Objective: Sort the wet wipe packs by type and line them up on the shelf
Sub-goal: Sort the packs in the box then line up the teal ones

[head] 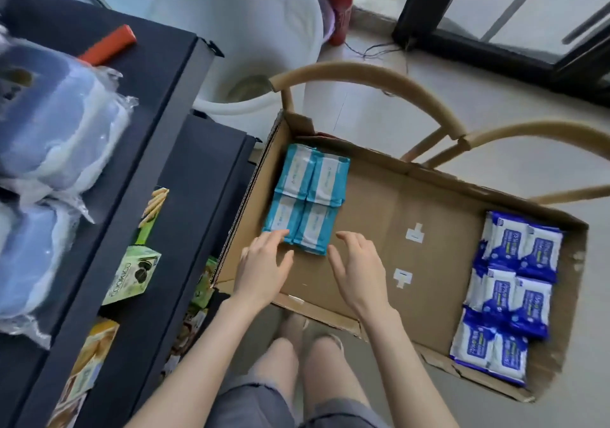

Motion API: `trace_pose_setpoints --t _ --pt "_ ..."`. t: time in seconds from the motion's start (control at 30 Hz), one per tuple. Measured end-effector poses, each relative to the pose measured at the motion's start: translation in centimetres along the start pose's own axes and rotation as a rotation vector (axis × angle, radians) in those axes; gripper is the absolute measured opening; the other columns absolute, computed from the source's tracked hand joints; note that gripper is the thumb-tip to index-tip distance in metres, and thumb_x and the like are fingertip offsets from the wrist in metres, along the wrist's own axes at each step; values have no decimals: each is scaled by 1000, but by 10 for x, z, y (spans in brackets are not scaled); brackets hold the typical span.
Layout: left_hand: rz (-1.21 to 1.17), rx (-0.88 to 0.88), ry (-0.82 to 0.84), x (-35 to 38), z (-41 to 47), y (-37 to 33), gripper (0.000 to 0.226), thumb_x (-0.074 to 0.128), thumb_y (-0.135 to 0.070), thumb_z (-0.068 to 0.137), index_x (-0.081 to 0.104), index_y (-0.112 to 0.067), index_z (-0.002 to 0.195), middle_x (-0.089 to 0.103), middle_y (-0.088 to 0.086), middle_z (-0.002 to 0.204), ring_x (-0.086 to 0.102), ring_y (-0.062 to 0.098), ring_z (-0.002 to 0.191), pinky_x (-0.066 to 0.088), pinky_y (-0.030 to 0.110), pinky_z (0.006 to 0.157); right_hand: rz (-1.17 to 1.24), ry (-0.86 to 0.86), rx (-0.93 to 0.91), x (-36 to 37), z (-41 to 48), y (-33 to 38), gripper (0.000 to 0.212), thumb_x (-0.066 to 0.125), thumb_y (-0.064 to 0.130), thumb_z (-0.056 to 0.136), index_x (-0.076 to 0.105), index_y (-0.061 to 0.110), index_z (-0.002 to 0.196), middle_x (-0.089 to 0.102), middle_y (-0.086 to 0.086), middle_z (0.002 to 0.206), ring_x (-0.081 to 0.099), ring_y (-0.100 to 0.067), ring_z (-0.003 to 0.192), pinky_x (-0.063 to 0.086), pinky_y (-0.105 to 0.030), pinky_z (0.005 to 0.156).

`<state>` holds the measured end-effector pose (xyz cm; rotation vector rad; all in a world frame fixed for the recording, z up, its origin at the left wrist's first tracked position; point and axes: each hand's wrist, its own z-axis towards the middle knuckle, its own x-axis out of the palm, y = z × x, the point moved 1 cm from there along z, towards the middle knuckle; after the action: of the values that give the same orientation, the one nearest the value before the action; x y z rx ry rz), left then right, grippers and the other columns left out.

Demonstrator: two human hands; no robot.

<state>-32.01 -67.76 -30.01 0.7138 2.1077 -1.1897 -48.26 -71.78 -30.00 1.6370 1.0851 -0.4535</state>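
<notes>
Wipe packs (308, 201), flat glossy rectangles, lie in a corrugated box (396, 203).

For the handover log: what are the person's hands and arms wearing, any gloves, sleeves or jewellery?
Nothing: the left hand and right hand are ungloved, no sleeve shows on either arm, and no ring, watch or bracelet is visible.
</notes>
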Motion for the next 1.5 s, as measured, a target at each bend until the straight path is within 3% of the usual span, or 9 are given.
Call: trace_pose_setpoints --t 0.2,0.47,0.73,0.87,1.0,1.17,1.23,1.3,1.5 --pt "-38 -182 86 51 81 47 44 57 -21 92 45 -15 134 50 4 130 50 22 118 38 41 103 39 130 162 62 70 -36 36 47 30 98 50 11 128 55 -5 127 47 -23 115 37 -30 89" --pt "-25 -406 74 119 142 105 76 62 -33 89 21 -8 147 32 11 147 33 27 134 29 44 108 295 142 432 143 123 -82 59 64 29 89 39 5 136 48 -10 134 47 -24 122 39 -37 102" --pt "-54 -454 -113 151 156 122 76 70 -32 82 33 -4 142 44 14 131 40 30 121 34 43 101 420 -43 606 184 145 -102 49 78 25 75 47 12 110 54 -4 109 57 -19 94 47 -35 85" --pt "-75 -492 -173 152 154 123 70 75 -25 78 44 -5 136 49 12 121 47 28 111 37 35 93 502 -13 663 186 146 -103 33 77 21 76 49 15 93 53 4 79 50 -13 71 44 -25 70" --pt "-176 -539 -183 142 145 114 32 74 -12 78 61 -1 105 49 7 101 50 23 92 30 17 71 588 39 636 179 134 -103 25 73 16 78 49 15 71 45 5 64 39 -8 56 33 -15 52" --pt "-493 -626 -201 125 102 109 15 73 -12 77 64 -10 88 63 6 93 58 19 82 46 26 71 736 61 621 147 95 -92 19 70 17 83 53 14 76 54 4 72 47 -8 64 38 -22 62" --pt "-651 -622 -214 111 76 98 8 69 -6 79 66 -11 84 66 2 81 59 9 69 46 18 61 833 40 600 126 75 -82 16 67 14 87 52 10 82 55 4 72 49 -5 63 40 -19 61" --pt "-777 -602 -229 97 50 84 15 63 0 85 64 -15 83 65 -3 77 57 -2 62 43 10 56 934 45 570 105 55 -71 13 64 12 89 54 3 91 62 2 76 55 -4 65 43 -14 58" --pt "-987 -548 -407 60 -32 54 26 70 -1 80 59 -21 90 67 -4 91 62 4 79 46 10 68 970 179 427 54 0 -45 23 63 -6 82 56 4 101 69 -6 92 63 -11 76 49 -21 56"
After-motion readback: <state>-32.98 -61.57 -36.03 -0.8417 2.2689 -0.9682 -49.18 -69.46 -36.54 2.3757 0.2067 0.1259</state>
